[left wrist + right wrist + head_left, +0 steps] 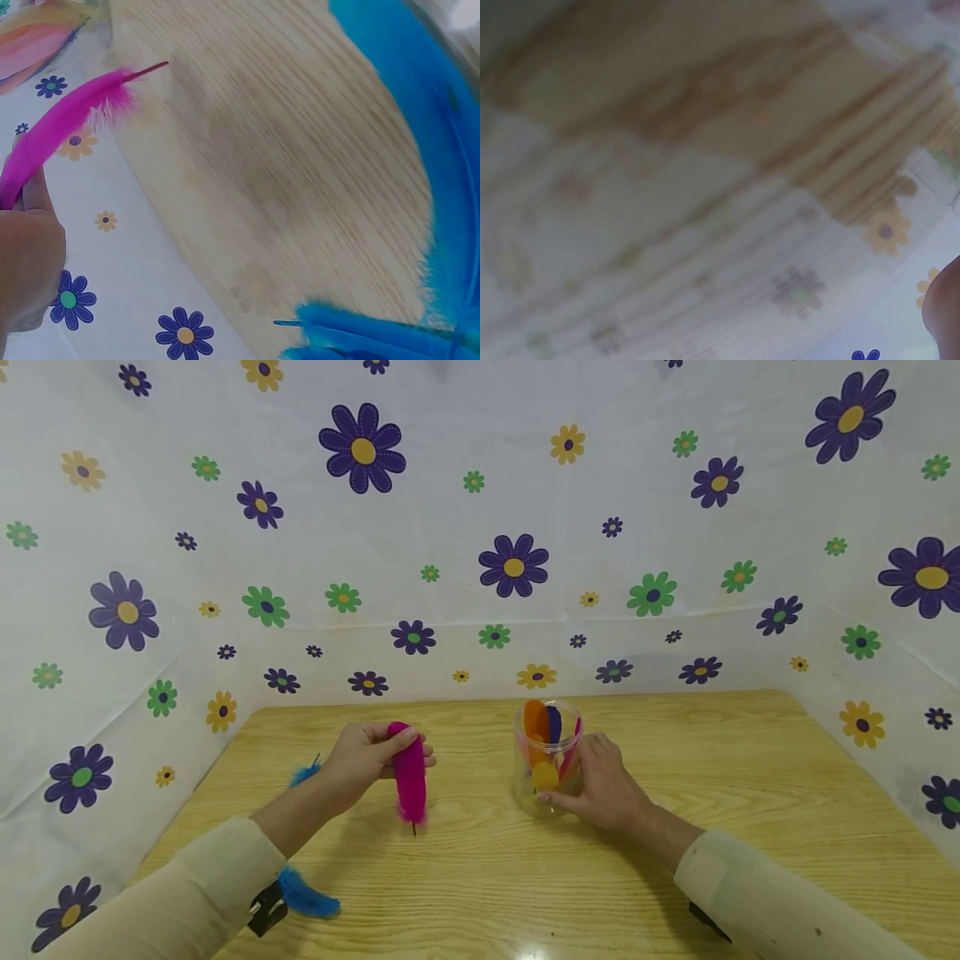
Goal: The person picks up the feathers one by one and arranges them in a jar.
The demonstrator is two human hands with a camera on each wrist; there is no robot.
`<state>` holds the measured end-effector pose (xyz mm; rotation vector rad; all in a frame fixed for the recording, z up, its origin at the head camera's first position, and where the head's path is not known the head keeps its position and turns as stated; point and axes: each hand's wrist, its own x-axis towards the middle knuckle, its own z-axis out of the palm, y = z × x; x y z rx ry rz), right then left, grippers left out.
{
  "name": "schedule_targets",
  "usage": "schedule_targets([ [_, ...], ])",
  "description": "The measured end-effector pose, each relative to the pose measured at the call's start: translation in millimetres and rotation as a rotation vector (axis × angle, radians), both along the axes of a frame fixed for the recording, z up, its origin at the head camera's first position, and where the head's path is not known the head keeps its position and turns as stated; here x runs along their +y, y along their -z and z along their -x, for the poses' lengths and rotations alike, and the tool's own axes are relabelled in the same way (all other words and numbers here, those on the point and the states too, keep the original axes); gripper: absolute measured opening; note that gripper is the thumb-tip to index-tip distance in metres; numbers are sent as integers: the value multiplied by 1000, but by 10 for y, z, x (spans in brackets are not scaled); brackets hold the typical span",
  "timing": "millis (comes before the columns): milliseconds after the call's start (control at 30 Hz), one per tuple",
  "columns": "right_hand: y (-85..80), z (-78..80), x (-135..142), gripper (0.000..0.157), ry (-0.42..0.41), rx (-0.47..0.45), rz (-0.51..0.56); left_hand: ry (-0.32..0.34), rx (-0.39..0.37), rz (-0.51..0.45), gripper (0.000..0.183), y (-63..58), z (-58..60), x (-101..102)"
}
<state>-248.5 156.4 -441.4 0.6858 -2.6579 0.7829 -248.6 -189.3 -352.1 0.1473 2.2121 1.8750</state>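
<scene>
My left hand (363, 764) pinches a magenta feather (409, 781) near its upper end, with the bare quill tip pointing down. In the left wrist view the same feather (71, 112) shows its fluffy base and dark quill. My right hand (603, 785) grips the right side of a clear jar (522, 777) standing on the table, its thumb across the front. Inside the jar are an orange feather (536, 720), a dark blue feather (555, 725), something yellow and round, and more pink. Only part of a finger (945, 307) shows in the blurred right wrist view.
Blue feathers lie on the wooden table (480, 877) at the left: one curved feather (309, 895) below my left forearm, another (303, 772) partly behind it. The left wrist view shows more blue feathers (375, 334) close together. A flower-printed cloth (450, 527) surrounds the table's back and sides.
</scene>
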Motion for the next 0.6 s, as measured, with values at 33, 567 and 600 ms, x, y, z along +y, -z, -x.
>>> schedule_targets([
  [33, 1, 1, -1, 77, 1, 2, 1, -1, 4, 4, 42, -6, 1, 7],
  [567, 8, -4, 0, 78, 12, -34, -3, -48, 27, 19, 43, -150, 45, 141],
  [600, 12, -1, 0, 78, 11, -32, -2, -39, 33, 20, 43, -157, 47, 146],
])
